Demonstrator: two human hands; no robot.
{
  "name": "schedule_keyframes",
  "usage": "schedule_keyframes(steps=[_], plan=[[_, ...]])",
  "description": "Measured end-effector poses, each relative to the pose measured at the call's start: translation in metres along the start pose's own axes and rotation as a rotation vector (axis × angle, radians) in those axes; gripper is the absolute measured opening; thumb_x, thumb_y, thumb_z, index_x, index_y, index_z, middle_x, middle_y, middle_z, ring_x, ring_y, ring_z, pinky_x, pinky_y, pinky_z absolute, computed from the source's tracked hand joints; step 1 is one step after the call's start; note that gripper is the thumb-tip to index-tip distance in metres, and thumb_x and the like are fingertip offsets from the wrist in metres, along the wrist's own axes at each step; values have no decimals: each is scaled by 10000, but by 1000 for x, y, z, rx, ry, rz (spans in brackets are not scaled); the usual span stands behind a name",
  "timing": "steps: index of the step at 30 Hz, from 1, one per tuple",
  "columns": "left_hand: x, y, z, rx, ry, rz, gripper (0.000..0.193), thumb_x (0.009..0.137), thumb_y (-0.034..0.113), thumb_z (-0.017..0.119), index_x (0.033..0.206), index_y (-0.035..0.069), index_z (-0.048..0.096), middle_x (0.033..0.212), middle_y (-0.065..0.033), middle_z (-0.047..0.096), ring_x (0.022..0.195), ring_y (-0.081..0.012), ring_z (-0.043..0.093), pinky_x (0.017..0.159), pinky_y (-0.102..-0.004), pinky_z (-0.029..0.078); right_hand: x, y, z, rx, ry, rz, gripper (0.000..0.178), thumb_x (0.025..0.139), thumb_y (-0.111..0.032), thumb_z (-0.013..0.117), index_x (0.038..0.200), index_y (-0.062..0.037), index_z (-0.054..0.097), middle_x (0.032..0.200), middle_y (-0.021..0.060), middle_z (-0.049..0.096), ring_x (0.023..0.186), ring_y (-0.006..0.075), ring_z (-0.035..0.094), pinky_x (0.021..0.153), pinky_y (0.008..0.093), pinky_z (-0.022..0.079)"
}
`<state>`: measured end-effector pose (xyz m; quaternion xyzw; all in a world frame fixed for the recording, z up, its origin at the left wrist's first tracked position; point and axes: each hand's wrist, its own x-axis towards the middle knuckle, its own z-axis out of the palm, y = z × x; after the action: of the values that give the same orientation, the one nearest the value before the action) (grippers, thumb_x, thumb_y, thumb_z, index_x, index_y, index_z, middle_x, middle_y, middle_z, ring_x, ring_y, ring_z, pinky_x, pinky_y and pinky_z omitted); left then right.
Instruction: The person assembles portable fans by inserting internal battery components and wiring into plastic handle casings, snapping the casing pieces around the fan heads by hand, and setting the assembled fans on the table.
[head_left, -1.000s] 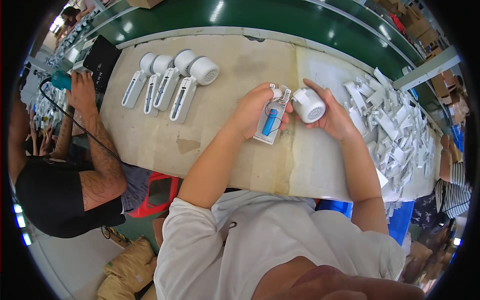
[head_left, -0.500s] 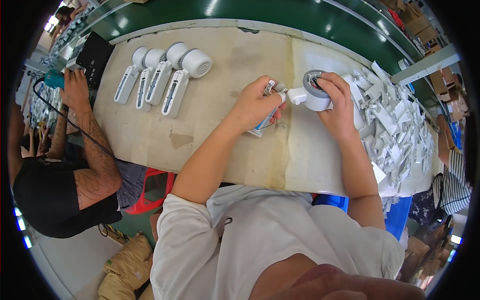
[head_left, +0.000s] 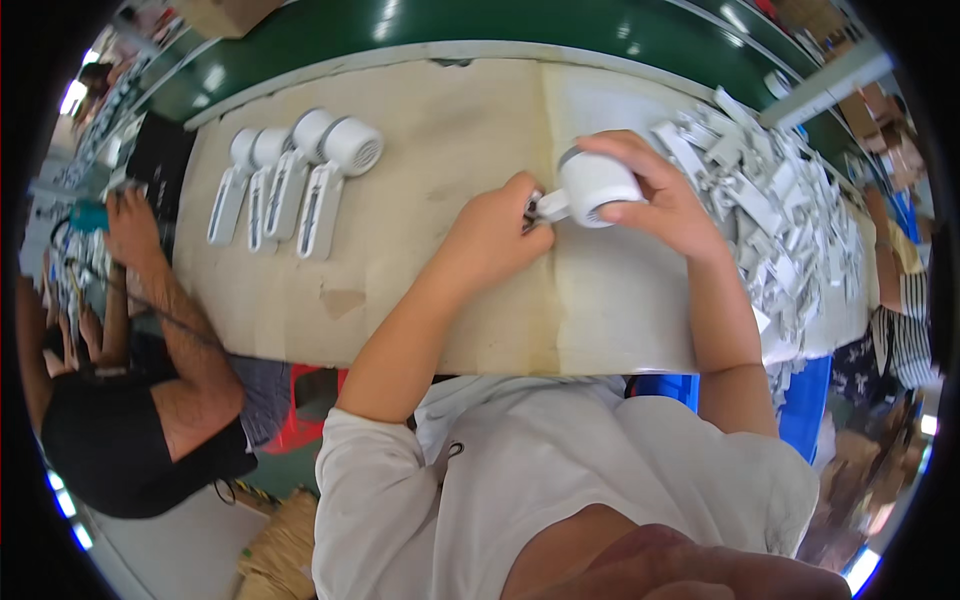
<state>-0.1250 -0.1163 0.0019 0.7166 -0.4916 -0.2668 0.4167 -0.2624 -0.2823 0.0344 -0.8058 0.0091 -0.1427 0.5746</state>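
Over the middle of the table I hold a white handheld fan with both hands. Its drum-shaped head (head_left: pixel 598 186), with a grey band at the far side, sits in my right hand (head_left: pixel 672 205), whose fingers and thumb wrap round its right side. A short white neck (head_left: pixel 553 206) leads from the head to my left hand (head_left: pixel 492 238). That hand is closed round the handle end, where a bit of metal shows at the fingers; the rest of the handle is hidden by the hand.
Several similar white fans (head_left: pixel 318 205) lie in a row at the table's left. A heap of white plastic casing parts (head_left: pixel 775 215) covers the right side. At far left a co-worker's hand (head_left: pixel 130 225) holds a teal power tool (head_left: pixel 88 216). A green panel (head_left: pixel 480 25) borders the back.
The fan head has turned over and tilted; its open inner side faced up before and its smooth side shows now. The blue-and-white handle part below my left hand is now hidden. The view has shifted slightly.
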Motion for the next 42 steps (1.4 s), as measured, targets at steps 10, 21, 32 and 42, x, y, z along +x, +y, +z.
schedule_keyframes(steps=[10,21,32,42], plan=[[-7,11,11,24,-153,-74,263,734,124,535,936,-30,467,753,-218,574,688,-363,567,613,-409,434,-3,-6,-11,-33,-163,167,532,716,-134,709,1219,-108,536,1122,66,500,1047,196,476,898,303,377],[-4,2,11,-591,-173,-192,168,867,161,515,960,21,517,778,-73,605,598,-117,562,501,-235,445,-2,-4,0,-132,68,199,472,813,-213,622,1250,-96,489,1123,91,555,998,166,521,889,302,401],[9,-13,-12,-1043,54,-73,338,901,224,472,1111,-37,519,1028,-183,615,887,-224,611,760,-333,479,-52,29,-41,-1512,184,266,392,755,-134,616,1131,-68,523,887,140,604,909,283,555,792,361,453],[9,-16,-12,-1106,172,34,294,870,167,544,1117,8,546,1085,-150,607,865,-158,608,659,-257,485,-29,11,-26,-964,488,213,382,788,-82,524,1165,-82,465,934,141,578,782,268,581,709,359,457]])
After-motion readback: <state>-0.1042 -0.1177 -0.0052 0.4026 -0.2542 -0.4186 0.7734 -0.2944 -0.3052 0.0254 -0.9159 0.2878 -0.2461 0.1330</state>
